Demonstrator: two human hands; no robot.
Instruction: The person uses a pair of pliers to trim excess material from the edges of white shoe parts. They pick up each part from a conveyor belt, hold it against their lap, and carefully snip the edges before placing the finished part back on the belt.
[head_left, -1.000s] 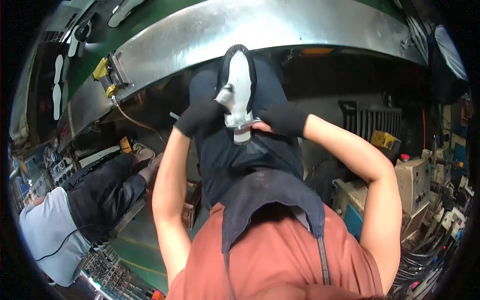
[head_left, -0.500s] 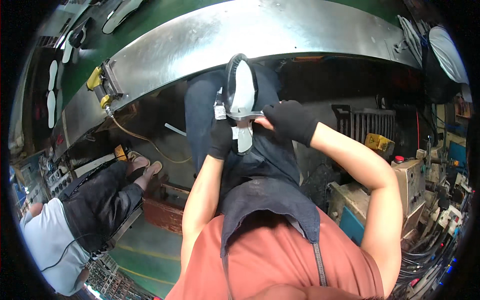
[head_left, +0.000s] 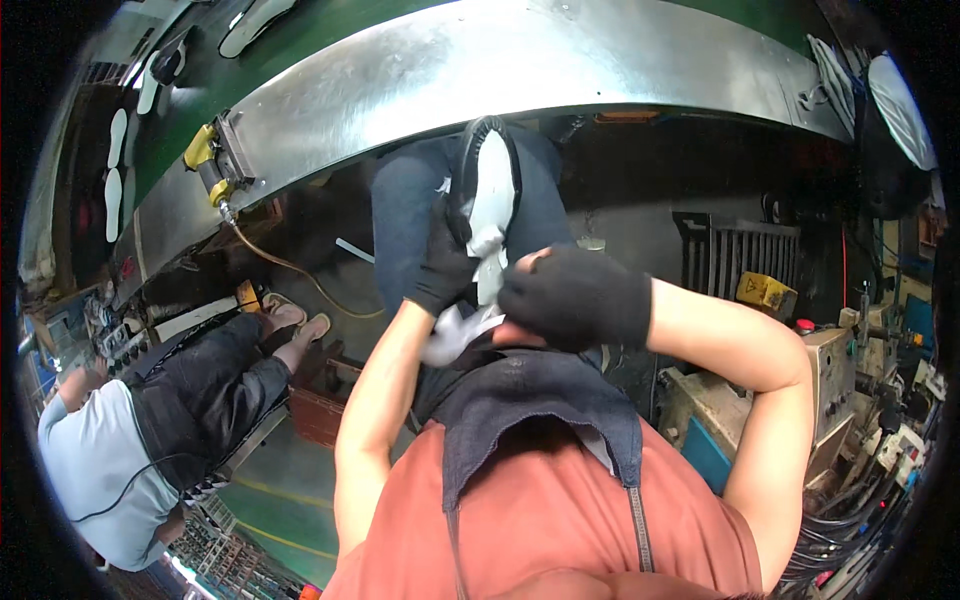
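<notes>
Black shoe with white underside (head_left: 492, 185), gripped
Black-gloved left hand (head_left: 447, 270) clamped on its left; black-gloved right hand (head_left: 575, 300), nearer, closed around blurred silvery object (head_left: 455, 337).

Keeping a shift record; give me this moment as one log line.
shoe: sole up, over lap; left hand: at its side; right hand: beside blurred pale item; yellow tool: at bench edge
</notes>
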